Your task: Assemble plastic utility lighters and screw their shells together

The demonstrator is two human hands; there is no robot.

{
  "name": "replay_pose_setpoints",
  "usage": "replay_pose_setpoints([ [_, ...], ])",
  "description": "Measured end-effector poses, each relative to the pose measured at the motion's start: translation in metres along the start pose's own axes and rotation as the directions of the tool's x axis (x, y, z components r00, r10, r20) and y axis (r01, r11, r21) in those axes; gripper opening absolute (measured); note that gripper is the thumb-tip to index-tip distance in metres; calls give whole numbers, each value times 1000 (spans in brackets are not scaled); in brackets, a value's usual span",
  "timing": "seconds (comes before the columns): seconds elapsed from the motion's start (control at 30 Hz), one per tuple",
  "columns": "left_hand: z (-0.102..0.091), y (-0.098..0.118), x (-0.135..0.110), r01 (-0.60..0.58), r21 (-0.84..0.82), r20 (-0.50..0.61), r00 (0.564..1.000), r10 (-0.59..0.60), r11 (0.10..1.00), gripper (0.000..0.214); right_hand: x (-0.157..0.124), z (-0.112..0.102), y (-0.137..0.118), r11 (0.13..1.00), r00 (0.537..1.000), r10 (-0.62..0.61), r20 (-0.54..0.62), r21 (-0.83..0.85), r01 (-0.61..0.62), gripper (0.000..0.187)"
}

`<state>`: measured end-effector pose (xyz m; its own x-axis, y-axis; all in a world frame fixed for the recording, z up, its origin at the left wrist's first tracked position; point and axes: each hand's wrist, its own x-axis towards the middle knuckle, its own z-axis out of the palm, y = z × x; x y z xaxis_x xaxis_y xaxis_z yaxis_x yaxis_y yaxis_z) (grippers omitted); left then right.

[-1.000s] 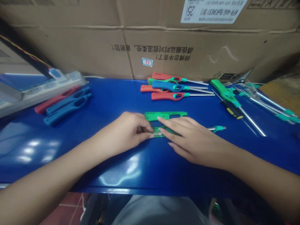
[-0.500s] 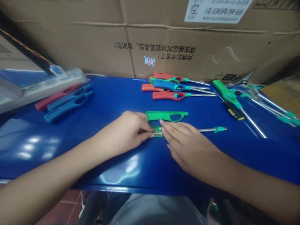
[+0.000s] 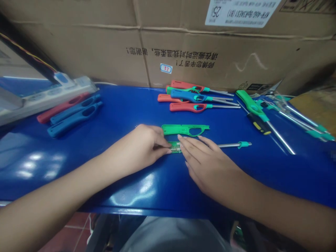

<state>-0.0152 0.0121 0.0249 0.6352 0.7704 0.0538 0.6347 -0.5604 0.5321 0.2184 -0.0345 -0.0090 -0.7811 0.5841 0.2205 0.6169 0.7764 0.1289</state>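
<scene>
An opened green gas lighter [image 3: 175, 147] lies across the table in front of me, with inner parts showing in its handle shell. My left hand [image 3: 147, 145] is closed at the handle's left end, with thumb and fingertips pinched together there. That end is hidden by the fingers. Over the middle of the lighter lies my right hand [image 3: 207, 159], its fingers bent across the handle, holding it down. From under it the metal tube [image 3: 228, 145] sticks out to the right, with a teal piece [image 3: 244, 144] near its tip. Just behind lies a separate green handle half [image 3: 183, 130].
Red, blue and green lighters [image 3: 196, 98] lie near the cardboard box [image 3: 105, 52]. A green lighter [image 3: 252, 105], a screwdriver [image 3: 258, 124] and metal tubes [image 3: 301, 122] are at the right. Handle shells [image 3: 70, 119] lie beside a white power strip [image 3: 47, 94] at the left.
The whole view shifts slightly to the left. Both hands stay at the lighter in nearly the same pose.
</scene>
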Motion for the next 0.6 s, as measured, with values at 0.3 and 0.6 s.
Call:
replay_pose_setpoints([
  [0.3,0,-2,-3,-3,46,-16,1000,4,999,16,3,-11,33,924,973,217,-79,337,-179,38],
  [0.6,-4,3,-5,-22,48,-105,994,27,999,16,1,-15,60,877,986,167,20,455,-157,25],
])
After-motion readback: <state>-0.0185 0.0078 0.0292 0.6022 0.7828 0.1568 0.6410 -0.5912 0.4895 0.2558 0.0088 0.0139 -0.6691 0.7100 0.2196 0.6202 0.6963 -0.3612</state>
